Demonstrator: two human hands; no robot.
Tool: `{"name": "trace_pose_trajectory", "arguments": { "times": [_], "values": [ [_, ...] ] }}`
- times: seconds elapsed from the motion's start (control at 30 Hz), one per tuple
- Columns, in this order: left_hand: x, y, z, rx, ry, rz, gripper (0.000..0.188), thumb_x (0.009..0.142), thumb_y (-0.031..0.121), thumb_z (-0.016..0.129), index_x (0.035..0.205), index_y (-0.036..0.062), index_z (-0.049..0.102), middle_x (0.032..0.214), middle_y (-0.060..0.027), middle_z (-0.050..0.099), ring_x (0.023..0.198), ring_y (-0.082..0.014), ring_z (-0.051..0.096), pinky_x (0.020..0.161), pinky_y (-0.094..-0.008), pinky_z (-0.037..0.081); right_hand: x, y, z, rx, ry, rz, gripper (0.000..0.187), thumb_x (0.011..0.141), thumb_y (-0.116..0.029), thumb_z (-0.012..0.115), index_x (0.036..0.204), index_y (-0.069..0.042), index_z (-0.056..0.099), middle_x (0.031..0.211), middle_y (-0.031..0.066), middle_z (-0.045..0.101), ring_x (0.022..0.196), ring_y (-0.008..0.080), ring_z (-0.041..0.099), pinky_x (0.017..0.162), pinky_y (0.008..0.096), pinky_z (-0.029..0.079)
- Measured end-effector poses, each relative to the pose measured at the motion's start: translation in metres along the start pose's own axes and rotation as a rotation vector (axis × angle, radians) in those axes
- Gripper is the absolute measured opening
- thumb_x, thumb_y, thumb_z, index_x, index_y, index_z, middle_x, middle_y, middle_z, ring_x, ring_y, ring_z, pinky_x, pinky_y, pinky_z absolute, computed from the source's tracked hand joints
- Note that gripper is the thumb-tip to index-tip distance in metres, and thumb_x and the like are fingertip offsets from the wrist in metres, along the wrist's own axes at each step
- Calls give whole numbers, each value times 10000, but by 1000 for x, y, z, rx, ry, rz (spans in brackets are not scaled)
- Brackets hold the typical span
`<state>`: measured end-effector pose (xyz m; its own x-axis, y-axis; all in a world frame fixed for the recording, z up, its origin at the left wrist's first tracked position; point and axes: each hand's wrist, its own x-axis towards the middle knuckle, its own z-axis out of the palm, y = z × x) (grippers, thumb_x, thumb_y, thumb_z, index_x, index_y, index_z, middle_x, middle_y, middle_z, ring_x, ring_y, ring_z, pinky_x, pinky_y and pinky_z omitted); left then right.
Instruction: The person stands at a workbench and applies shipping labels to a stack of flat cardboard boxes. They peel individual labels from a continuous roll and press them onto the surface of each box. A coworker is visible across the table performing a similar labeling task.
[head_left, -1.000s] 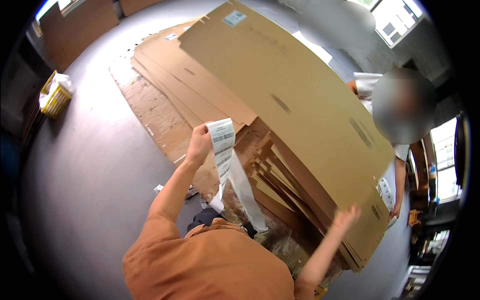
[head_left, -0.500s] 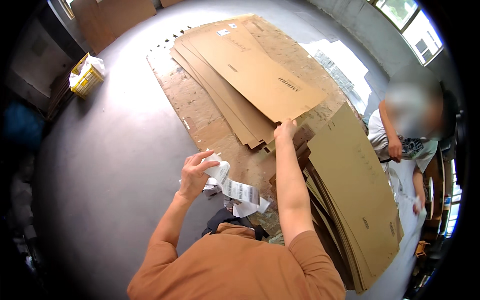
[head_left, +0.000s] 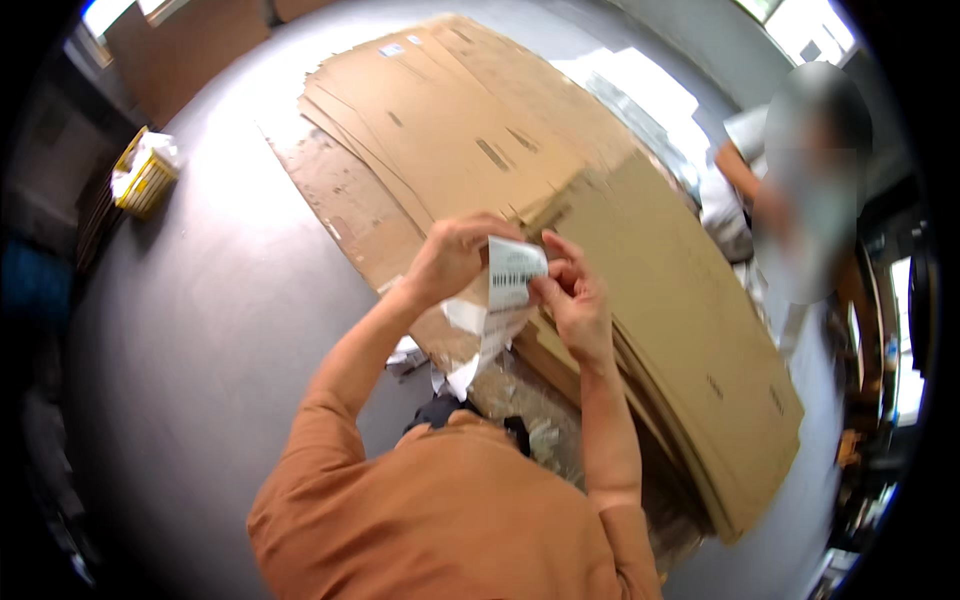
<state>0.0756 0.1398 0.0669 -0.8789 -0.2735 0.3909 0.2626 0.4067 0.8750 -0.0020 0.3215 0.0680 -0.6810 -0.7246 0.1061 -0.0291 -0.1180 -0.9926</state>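
A strip of white labels printed with barcodes hangs in front of me, its lower end curling down towards my chest. My left hand grips the strip by its upper left side, fingers bent round it. On the other side, my right hand pinches the right edge of the top label between thumb and finger. Just beyond both hands lies a stack of flat brown cardboard sheets, with small white labels at its far end. Another cardboard stack spreads to the right, beneath my right hand's side.
Both stacks rest on a worn wooden board. A person in a light shirt is at the right. A yellow basket holding white material stands on the floor at the left. White sheets lie beyond the board.
My right hand has let go of the far stack's top cardboard and come back to the label strip. My left hand has raised the strip forward and right. The cardboard now lies flatter.
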Motion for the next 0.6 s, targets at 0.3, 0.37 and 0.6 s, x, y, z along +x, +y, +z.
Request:
{"name": "trace_pose_trajectory", "arguments": {
  "times": [0.3, 0.37, 0.6],
  "values": [
    [17, 21, 92, -220, -238, -113, 190, 775, -21, 672, 960, 20, 656, 828, -42, 676, 786, -103, 626, 703, -244, 507, -56, -30, -57, -74, 240, 15, 363, 865, 7, 623, 1213, 19, 522, 959, 100, 672, 881, 125, 623, 776, 255, 509],
    [20, 25, 106, -210, -227, -142, 172, 775, 0, 691, 940, 21, 647, 816, -40, 669, 775, -93, 618, 694, -237, 502, -61, -33, -70, -129, 245, 61, 353, 866, -5, 630, 1203, 26, 526, 960, 94, 671, 882, 119, 620, 778, 249, 506],
    [44, 19, 139, -203, -302, -118, 169, 744, 80, 748, 845, 16, 630, 754, -43, 665, 684, -100, 603, 630, -255, 491, -57, -33, -100, -3, 314, 126, 243, 861, -19, 640, 1089, 41, 584, 892, 88, 674, 814, 117, 623, 716, 254, 513]
  ]
}}
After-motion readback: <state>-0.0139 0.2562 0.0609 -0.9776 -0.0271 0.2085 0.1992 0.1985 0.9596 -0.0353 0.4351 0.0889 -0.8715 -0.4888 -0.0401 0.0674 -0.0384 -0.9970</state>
